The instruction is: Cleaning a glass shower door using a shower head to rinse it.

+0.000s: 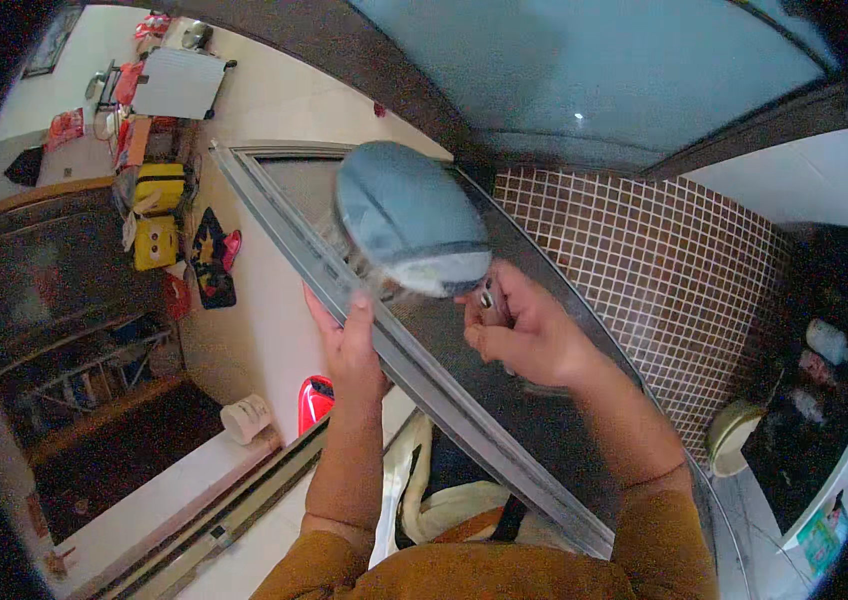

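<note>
A long grey-framed screen panel (534,495) stands tilted in front of me, its dark mesh facing right. My left hand (352,345) is closed round the frame's left edge, thumb on the near side. My right hand (534,325) grips the handle of a large oval brush-like tool (409,215). Its smooth blue-grey back faces up. Pale, blurred bristles show along its lower left side, next to the frame and the mesh. The tool's underside is hidden, so I cannot tell whether it touches the mesh.
A frosted glass door (584,85) is ahead, beside brown mosaic tiles (634,270). A cream basin (734,440) sits at the right. To the left are a silver suitcase (179,83), yellow boxes (156,240), a dark cabinet (54,270), a white tub (244,418) and a red object (315,402).
</note>
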`<state>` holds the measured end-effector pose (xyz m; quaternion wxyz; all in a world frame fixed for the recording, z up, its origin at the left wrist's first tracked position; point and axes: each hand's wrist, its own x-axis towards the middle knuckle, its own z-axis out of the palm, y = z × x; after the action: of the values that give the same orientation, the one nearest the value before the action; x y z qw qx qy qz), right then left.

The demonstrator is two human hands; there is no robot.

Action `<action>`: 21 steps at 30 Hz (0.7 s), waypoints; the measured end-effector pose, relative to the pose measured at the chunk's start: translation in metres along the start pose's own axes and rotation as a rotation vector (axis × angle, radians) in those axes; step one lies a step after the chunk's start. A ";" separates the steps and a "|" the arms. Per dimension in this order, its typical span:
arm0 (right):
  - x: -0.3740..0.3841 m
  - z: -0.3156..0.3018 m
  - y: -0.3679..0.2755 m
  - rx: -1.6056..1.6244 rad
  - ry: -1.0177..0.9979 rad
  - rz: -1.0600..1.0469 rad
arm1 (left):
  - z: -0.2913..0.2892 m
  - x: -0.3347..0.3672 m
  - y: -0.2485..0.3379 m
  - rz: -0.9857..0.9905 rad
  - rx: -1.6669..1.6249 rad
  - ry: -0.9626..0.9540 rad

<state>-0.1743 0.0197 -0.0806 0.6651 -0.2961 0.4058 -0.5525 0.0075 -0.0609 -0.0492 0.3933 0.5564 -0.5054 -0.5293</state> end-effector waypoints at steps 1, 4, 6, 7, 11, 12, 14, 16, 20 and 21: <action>-0.003 0.000 0.002 -0.102 -0.005 -0.036 | -0.001 0.000 -0.001 0.002 0.002 -0.002; -0.020 -0.001 -0.001 -0.225 -0.026 -0.002 | -0.007 0.000 -0.001 -0.135 -0.183 0.032; -0.038 -0.007 0.002 -0.251 -0.032 0.072 | -0.006 -0.001 -0.004 -0.121 -0.187 0.068; -0.047 -0.010 0.010 -0.249 -0.069 0.082 | -0.004 -0.002 -0.004 -0.121 -0.190 0.069; -0.045 0.000 0.002 -0.323 -0.087 0.010 | -0.003 -0.007 0.001 -0.239 -0.337 -0.049; -0.038 0.003 -0.002 -0.328 -0.077 0.010 | 0.000 -0.006 0.001 -0.230 -0.381 -0.124; -0.020 0.011 -0.007 -0.317 0.028 0.048 | -0.003 -0.006 -0.001 -0.225 -0.316 -0.086; -0.011 0.014 -0.004 -0.253 0.088 0.005 | 0.003 -0.009 0.004 -0.210 -0.278 -0.065; -0.035 0.004 0.000 -0.233 0.034 -0.041 | -0.007 -0.014 0.001 -0.320 -0.271 -0.103; -0.050 -0.004 -0.001 -0.263 -0.012 0.048 | -0.002 -0.017 0.003 -0.321 -0.323 -0.084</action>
<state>-0.1808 0.0689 -0.0711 0.6359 -0.3742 0.4777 -0.4768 0.0106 -0.0453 -0.0427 0.3670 0.5369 -0.3350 -0.6818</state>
